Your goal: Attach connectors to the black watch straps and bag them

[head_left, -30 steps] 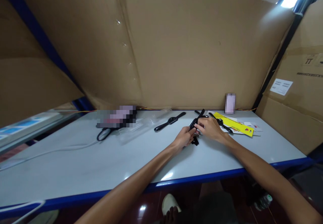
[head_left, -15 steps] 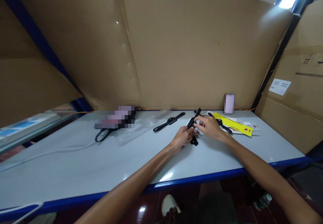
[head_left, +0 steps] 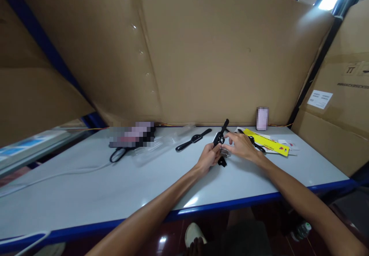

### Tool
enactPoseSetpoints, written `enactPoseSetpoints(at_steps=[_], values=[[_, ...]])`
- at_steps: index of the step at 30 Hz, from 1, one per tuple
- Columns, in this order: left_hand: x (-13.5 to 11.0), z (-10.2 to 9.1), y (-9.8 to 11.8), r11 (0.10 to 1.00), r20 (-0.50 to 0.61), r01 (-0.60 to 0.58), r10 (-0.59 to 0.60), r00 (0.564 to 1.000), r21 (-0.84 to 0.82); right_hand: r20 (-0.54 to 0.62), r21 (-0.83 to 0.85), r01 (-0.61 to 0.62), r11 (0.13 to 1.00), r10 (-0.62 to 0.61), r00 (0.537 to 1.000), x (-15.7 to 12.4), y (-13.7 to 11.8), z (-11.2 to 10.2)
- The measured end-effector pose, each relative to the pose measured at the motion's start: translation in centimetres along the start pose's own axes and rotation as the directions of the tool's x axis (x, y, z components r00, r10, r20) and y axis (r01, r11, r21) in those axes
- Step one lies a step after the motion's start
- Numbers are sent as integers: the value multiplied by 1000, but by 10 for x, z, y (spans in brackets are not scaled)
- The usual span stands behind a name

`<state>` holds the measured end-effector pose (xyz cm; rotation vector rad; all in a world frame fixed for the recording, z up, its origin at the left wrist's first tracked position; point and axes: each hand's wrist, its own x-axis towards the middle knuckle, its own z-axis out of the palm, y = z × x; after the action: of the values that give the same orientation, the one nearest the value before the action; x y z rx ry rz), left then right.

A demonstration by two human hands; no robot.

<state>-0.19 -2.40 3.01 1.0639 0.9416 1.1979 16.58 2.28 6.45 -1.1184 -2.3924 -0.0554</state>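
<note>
My left hand (head_left: 210, 157) is closed around the lower part of a black spokeshave (head_left: 225, 125), whose free handle points up and away. Beside the tool's middle, my right hand (head_left: 242, 146) has its thumb and forefinger apart; whether a fingertip touches the tool is hard to tell. Just below the hands, a small flat black piece (head_left: 222, 162) lies on the table. A second black spokeshave (head_left: 193, 140) rests to the left. Behind my right hand, another black tool (head_left: 257, 145) lies partly hidden near a yellow card (head_left: 271, 143).
Clear plastic packaging (head_left: 155, 148) and a blurred dark item with a black loop (head_left: 117, 155) lie on the left. A phone (head_left: 262, 118) stands at the back against the cardboard wall (head_left: 201, 56). A white cable (head_left: 72, 171) crosses the table, which has a blue front edge (head_left: 230, 203).
The fingers of my right hand have drawn back from the spokeshave and spread, showing more of its middle. The spokeshave's free handle has tilted slightly higher in my left hand.
</note>
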Motion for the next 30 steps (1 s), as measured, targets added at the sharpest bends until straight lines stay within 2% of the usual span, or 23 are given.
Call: enactPoseSetpoints(at_steps=[10,17,30], values=[[1,0,-1,1000,13,-24,24,1000,0,-23,-60,29,998,-30,999,-3,-3,8],[0,0,1,1000,62,-19,19,998,3,-35,-28,23,999,-24,999,-3,-1,13],[4,-4,-4,999,71,-8,5,997,31,-20,31,11,999,-10,1000,-4,0,14]])
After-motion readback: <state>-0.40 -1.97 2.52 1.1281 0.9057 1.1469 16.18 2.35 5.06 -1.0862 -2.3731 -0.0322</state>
